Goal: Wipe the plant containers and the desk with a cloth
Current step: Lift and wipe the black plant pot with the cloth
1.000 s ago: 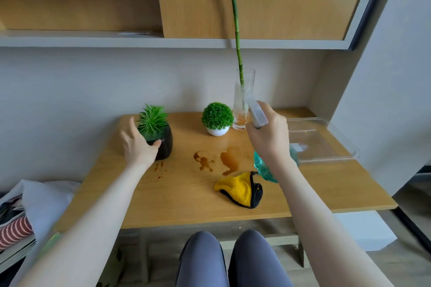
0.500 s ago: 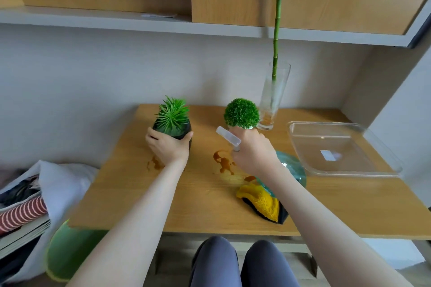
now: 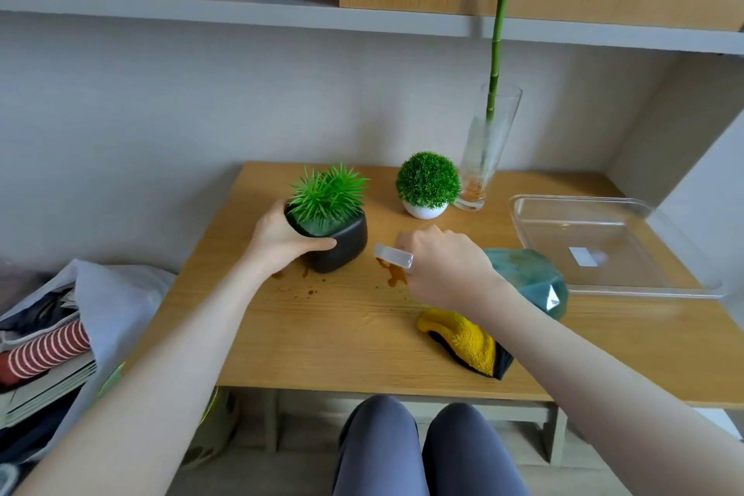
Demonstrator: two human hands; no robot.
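Gripping the black pot [image 3: 338, 242] left-handed [image 3: 282, 240], right fingers [image 3: 418, 250] curled round the spray bottle [image 3: 523, 282]; next, spray it.

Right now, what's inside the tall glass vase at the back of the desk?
A green bamboo stalk stands inside the vase and rises past the shelf, out of the picture. The bottom of the glass shows brownish residue. Whether it holds clear water cannot be told.
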